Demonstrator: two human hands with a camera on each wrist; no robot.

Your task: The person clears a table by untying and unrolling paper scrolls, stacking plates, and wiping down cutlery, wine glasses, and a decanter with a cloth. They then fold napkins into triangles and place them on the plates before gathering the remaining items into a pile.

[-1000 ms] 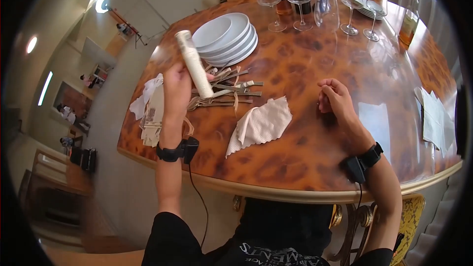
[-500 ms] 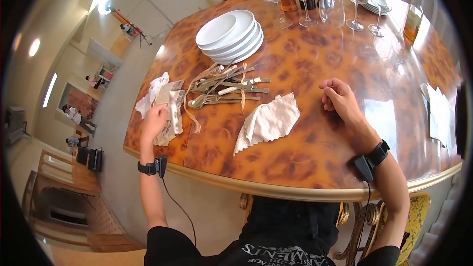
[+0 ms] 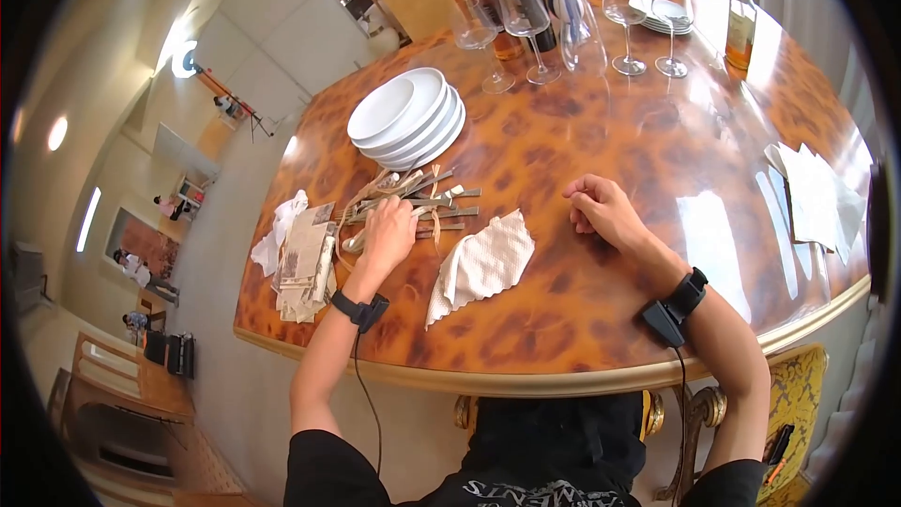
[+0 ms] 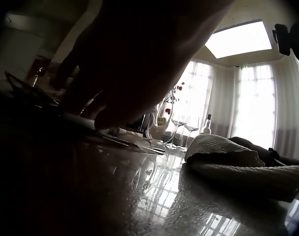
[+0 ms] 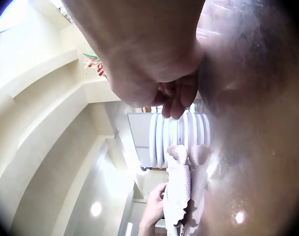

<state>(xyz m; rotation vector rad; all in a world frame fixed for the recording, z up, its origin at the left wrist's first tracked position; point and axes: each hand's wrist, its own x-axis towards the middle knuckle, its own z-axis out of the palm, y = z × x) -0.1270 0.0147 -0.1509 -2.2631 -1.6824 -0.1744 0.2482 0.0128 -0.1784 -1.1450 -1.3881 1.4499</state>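
Note:
In the head view my left hand (image 3: 388, 234) reaches down onto the pile of dull cutlery and loose strips (image 3: 437, 199). The left wrist view shows its dark fingers (image 4: 75, 96) spread and pointing down around a pale piece (image 4: 79, 121); no firm grip can be made out. To the right of the pile lies a crumpled cream cloth (image 3: 483, 266). My right hand (image 3: 605, 213) rests by the table's middle with loosely curled fingers, holding nothing. Left of the pile are printed paper pieces (image 3: 305, 253) and a crumpled white tissue (image 3: 279, 230).
Behind the cutlery stands a stack of white plates (image 3: 413, 122). Wine glasses (image 3: 624, 14), bottles (image 3: 740, 30) and a glass decanter (image 3: 580, 33) line the far side, with small plates (image 3: 652, 19). White napkins (image 3: 813, 197) lie at the right.
The pale roll left my left hand, which moved first to the papers at the left, then right onto the cutlery pile. My right hand stays loosely curled. The head view has shifted.

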